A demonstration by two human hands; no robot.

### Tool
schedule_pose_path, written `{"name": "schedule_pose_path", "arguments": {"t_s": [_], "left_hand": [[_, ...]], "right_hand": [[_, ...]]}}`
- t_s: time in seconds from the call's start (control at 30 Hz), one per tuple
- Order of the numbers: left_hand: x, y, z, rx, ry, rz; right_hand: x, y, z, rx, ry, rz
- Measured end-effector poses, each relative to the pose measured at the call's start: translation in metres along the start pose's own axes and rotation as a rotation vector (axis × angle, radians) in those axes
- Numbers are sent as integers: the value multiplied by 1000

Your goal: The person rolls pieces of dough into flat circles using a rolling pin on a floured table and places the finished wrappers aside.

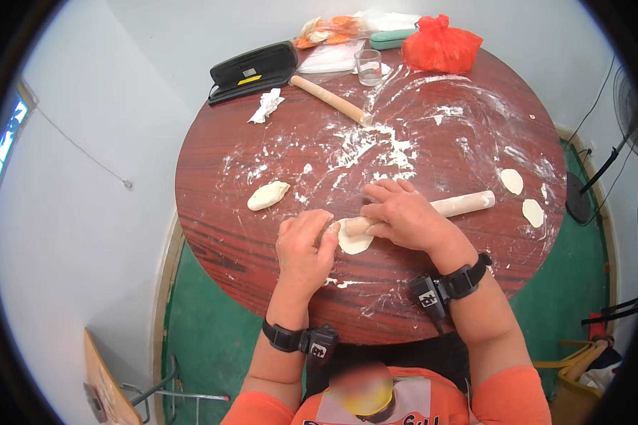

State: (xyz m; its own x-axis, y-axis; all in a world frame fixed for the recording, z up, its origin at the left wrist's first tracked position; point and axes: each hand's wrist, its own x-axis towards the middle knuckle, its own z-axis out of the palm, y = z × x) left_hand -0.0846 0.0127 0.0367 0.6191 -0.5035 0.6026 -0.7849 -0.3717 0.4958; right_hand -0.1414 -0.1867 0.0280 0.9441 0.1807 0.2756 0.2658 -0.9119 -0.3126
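Note:
A flat round of dough (354, 242) lies on the dark red wooden table near its front edge. My left hand (307, 244) pinches the left edge of that round between thumb and fingers. My right hand (404, 214) is wrapped over a wooden rolling pin (468, 205), whose left end rests on the dough and whose right end points to the right. Left of my hands sits a thicker lump of dough (268, 196). Two flat dough rounds, one (512, 181) above the other (533, 212), lie at the right.
A second rolling pin (331, 101), a glass (368, 67), a red plastic bag (442, 46), an open black case (254, 72) and crumpled tissue (266, 106) stand or lie on the table's far side. Flour (376, 147) is scattered over the middle.

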Motion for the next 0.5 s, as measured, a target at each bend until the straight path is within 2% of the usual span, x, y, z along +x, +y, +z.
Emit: {"name": "schedule_pose_path", "arguments": {"t_s": [0.1, 0.2, 0.3, 0.43, 0.5], "left_hand": [[1, 1, 1, 1, 15, -5], [-1, 0, 2, -13, 54, 23], [0, -4, 3, -22, 35, -17], [0, -4, 4, -20, 41, -23], [0, -4, 3, -9, 46, -24]], "right_hand": [[2, -1, 6, 5, 88, -18], [15, 0, 14, -179, 122, 6], [31, -1, 17, -282, 252, 194], [20, -12, 24, -257, 289, 159], [13, -17, 27, -238, 222, 93]]}}
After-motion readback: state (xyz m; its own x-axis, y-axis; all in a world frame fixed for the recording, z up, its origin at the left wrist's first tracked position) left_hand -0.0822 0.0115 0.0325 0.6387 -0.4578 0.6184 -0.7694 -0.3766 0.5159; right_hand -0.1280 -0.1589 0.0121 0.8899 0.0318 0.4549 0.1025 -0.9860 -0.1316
